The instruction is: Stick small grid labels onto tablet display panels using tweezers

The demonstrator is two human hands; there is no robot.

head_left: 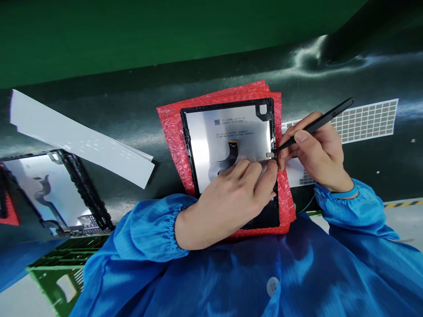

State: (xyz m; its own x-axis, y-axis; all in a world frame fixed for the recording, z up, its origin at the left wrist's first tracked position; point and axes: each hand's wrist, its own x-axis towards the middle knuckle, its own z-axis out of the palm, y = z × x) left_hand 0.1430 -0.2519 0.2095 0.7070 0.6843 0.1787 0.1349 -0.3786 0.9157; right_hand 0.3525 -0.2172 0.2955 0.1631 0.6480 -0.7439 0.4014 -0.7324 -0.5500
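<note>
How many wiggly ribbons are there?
2 in view: one ribbon on the middle panel, partly hidden by the left hand; another ribbon on the far-left panel. More may be hidden.

Red, Silver and Blue upon a Dark Green Counter (132, 103)

The panel (200, 136) is silver, with small dark print, and its frame (185, 141) is black. Black is also the colour of the tweezers (327, 117). The bubble wrap (173, 136) is bright red. The label sheet (372, 119) carries a grey grid on white. The paper strips (82, 145) are white, the sleeves (142, 226) are blue, and the floor tape (403, 204) has yellow-and-black stripes.
</note>
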